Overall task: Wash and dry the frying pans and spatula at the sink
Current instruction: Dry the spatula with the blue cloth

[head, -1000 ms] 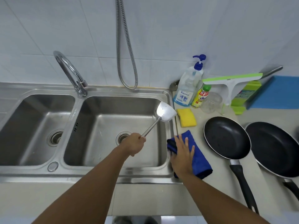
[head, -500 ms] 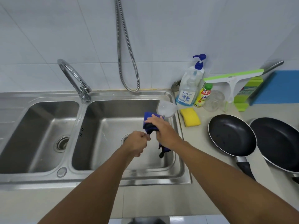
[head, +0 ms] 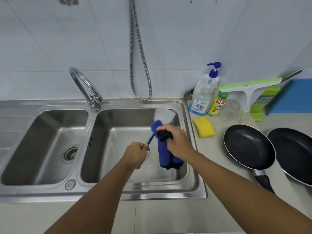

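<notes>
- Double steel sink (head: 108, 191) is filling the lower left; left basin is running off the frame edge, right basin sitting under both hands.
- Two black frying pans are resting on the counter, right of the sink: near pan (head: 248, 147) whole except its handle, which is getting covered by the right forearm; far pan (head: 293, 154) is getting cut off by the right frame edge, its handle can't be seen.
- Blue cloth (head: 166, 154) is hanging down over the right basin, upper end bunched around the spatula's neck; lower end is dangling free.
- Spatula (head: 164, 115) is being held above the right basin, long axis running diagonally, blade pointing up & away toward the back wall, handle coming down-left toward the person. Mid-shaft is hiding under the cloth, handle end inside the left fist.
- Right hand (head: 175, 141) is curling fingers tight around the cloth at the shaft; fingertips hidden underneath.
- Left hand (head: 136, 154) is closing in a full fist on the handle end.
- Yellow sponge (head: 204, 127) is lying on the counter just beside the sink rim, betw. sink & near pan.
</notes>
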The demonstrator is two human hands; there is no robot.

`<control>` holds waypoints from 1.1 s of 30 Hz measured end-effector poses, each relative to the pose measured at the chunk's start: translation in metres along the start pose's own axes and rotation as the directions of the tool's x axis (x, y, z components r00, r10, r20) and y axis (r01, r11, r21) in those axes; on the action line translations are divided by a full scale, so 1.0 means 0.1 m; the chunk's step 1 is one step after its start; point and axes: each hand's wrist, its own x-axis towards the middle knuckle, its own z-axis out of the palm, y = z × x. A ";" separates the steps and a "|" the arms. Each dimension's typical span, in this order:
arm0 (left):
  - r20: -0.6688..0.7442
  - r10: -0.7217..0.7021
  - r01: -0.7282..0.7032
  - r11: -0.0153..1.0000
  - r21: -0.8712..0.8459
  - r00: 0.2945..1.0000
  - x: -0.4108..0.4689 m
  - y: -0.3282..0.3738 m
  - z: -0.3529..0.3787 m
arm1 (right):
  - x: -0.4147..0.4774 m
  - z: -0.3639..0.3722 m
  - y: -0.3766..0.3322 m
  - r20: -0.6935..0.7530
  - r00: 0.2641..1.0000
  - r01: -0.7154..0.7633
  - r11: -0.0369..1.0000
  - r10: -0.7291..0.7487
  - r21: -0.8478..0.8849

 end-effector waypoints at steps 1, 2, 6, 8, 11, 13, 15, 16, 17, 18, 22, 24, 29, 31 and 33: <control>-0.019 0.033 -0.032 0.998 0.062 0.999 0.01 -0.01 -0.04 | 0.09 -0.08 -0.05 -0.071 0.997 -0.011 1.000 0.009 -0.022; -0.028 0.067 -0.064 0.991 0.115 0.997 0.02 -0.02 -0.07 | 0.18 -0.16 -0.09 -0.138 0.990 -0.003 0.999 -0.004 -0.047; -0.012 0.183 -0.175 0.955 0.241 0.983 -0.02 0.04 -0.13 | 0.63 -0.39 -0.14 -0.252 0.963 0.051 0.984 -0.094 -0.171; -0.010 0.248 -0.235 0.931 0.278 0.969 -0.05 0.12 -0.10 | 0.77 -0.40 -0.09 -0.162 0.985 0.015 0.961 -0.061 -0.275; -0.010 0.327 -0.310 0.904 0.293 0.945 -0.09 0.24 -0.04 | 0.78 -0.31 0.13 0.043 0.998 0.064 0.809 -0.047 -0.584; -0.017 0.358 -0.336 0.891 0.306 0.934 -0.13 0.27 -0.02 | 0.74 -0.29 0.23 0.026 0.998 0.063 0.736 -0.062 -0.674; -0.019 0.364 -0.341 0.889 0.306 0.931 -0.15 0.29 0.00 | 0.74 -0.34 0.25 -0.021 0.997 0.039 0.738 -0.071 -0.673; -0.020 0.361 -0.338 0.891 0.302 0.933 -0.15 0.29 0.01 | 0.74 -0.35 0.25 -0.033 0.997 0.026 0.758 -0.063 -0.651; -0.021 0.355 -0.333 0.894 0.300 0.935 -0.15 0.30 0.01 | 0.73 -0.36 0.24 -0.042 0.998 0.016 0.789 -0.052 -0.614; -0.022 0.348 -0.326 0.898 0.297 0.937 -0.14 0.30 0.03 | 0.70 -0.35 0.24 -0.047 0.998 0.012 0.829 -0.046 -0.559; -0.019 0.283 -0.269 0.928 0.258 0.959 -0.08 0.24 0.07 | 0.39 -0.19 0.32 0.002 0.987 0.145 0.897 -0.158 -0.418; -0.012 0.262 -0.250 0.934 0.256 0.965 -0.08 0.21 0.11 | 0.33 -0.21 0.39 0.031 0.977 0.201 0.861 -0.211 -0.467; -0.009 0.336 -0.320 0.906 0.277 0.942 -0.15 0.36 0.24 | 0.58 -0.41 0.23 -0.051 0.991 0.063 0.754 -0.127 -0.654; -0.003 0.369 -0.348 0.880 0.322 0.929 -0.16 0.41 0.25 | 0.65 -0.42 0.14 -0.100 0.995 -0.078 0.710 0.011 -0.700; -0.014 0.383 -0.349 0.857 0.379 0.924 -0.16 0.40 0.19 | 0.64 -0.41 0.14 -0.069 0.997 -0.069 0.726 0.030 -0.684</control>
